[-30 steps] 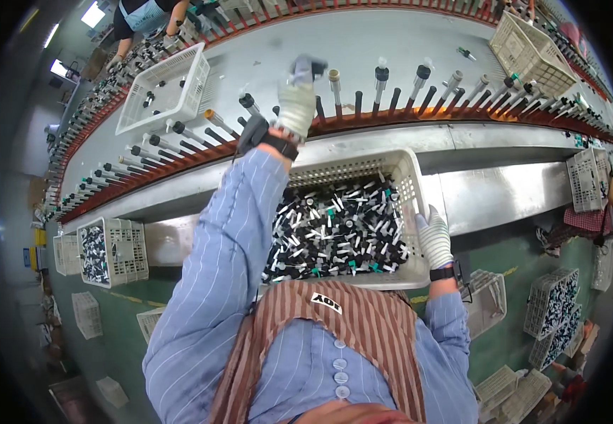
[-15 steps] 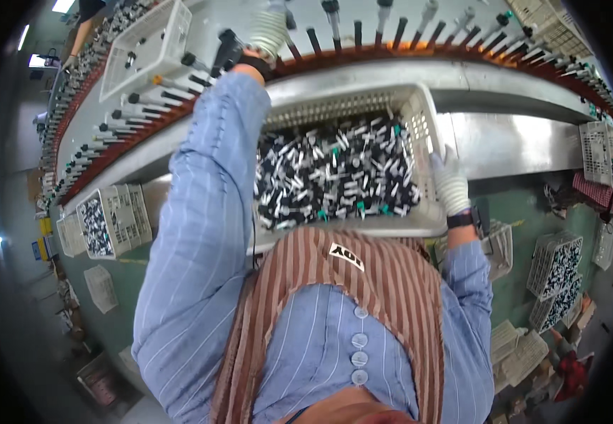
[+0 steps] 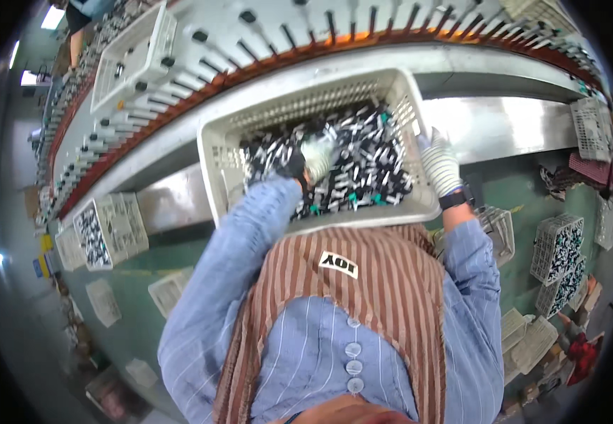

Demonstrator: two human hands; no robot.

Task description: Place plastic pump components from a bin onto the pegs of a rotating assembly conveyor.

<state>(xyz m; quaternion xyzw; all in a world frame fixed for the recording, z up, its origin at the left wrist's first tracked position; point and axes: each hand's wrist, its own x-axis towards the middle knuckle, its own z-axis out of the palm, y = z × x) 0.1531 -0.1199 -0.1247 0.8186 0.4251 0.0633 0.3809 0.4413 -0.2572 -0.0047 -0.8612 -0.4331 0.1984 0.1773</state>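
A white plastic basket [image 3: 211, 177] stands in front of my body, its floor covered with many small black, silver and green cylindrical parts [image 3: 373, 159]. My left hand [image 3: 317, 160], in a pale striped glove, is down inside the basket over the parts. Motion smears its fingers, so their pose and anything in them cannot be made out. On the right, my gloved right hand [image 3: 440, 166] grips the basket's right rim, fingertips along its outer edge.
Beyond the basket curves a conveyor with an orange-brown edge [image 3: 243, 71], carrying a row of upright dark-tipped pieces. A white tray [image 3: 133, 60] lies past it at far left. More filled baskets [image 3: 98, 233] [image 3: 557, 247] stand on both sides. Another person's arm [image 3: 77, 46] shows at upper left.
My left hand has come back from the conveyor's row of pieces, down into the basket. My right hand stays at the basket's right rim. The view has shifted slightly.
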